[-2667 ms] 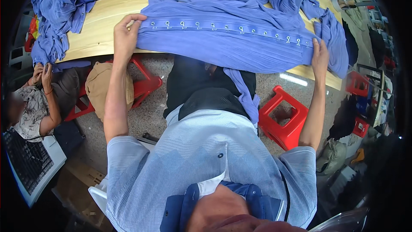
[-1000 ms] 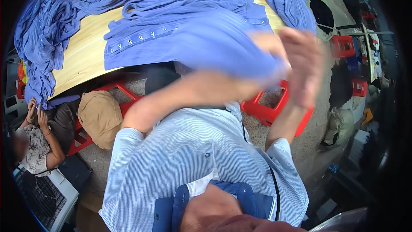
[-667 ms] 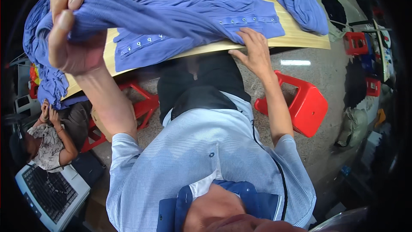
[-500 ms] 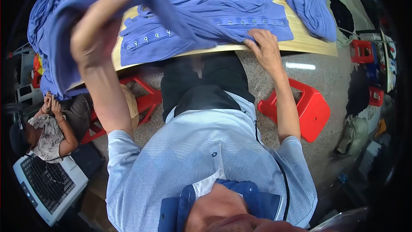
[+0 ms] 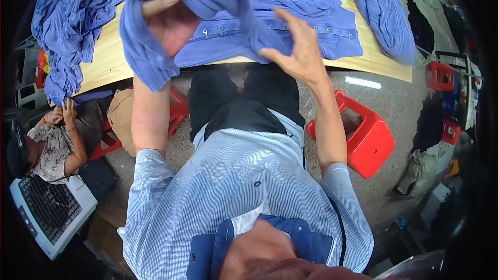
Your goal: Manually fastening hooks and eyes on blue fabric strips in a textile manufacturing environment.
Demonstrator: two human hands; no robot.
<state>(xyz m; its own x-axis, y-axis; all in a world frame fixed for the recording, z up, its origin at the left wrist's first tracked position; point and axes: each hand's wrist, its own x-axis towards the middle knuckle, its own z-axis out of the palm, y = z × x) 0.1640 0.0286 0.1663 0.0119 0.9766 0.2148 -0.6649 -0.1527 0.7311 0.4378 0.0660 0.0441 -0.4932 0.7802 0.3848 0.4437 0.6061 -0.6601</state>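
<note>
A blue ribbed knit garment [image 5: 228,54] lies across the table's near edge, with a row of small, pale round fastenings along a band. My left hand [image 5: 176,28] holds up a thick fold of it. The cloth loops over that hand and hides most of the fingers, though the thumb shows. From this fold the cloth slopes down toward my right hand [image 5: 301,52]. Thumb and fingers there are spread apart beside the cloth, over the table's near edge; whether they touch it I cannot tell.
More blue knit pieces heap at the left of the wooden table [image 5: 101,70], and another folded piece [image 5: 386,21] lies at its right end. Red plastic stools [image 5: 371,148] stand below on both sides. At the left sits another person [image 5: 54,150], both hands raised to blue cloth.
My left hand has moved right and slightly down with the raised fold. My right hand has let go of the garment's edge, shifted left and spread its fingers.
</note>
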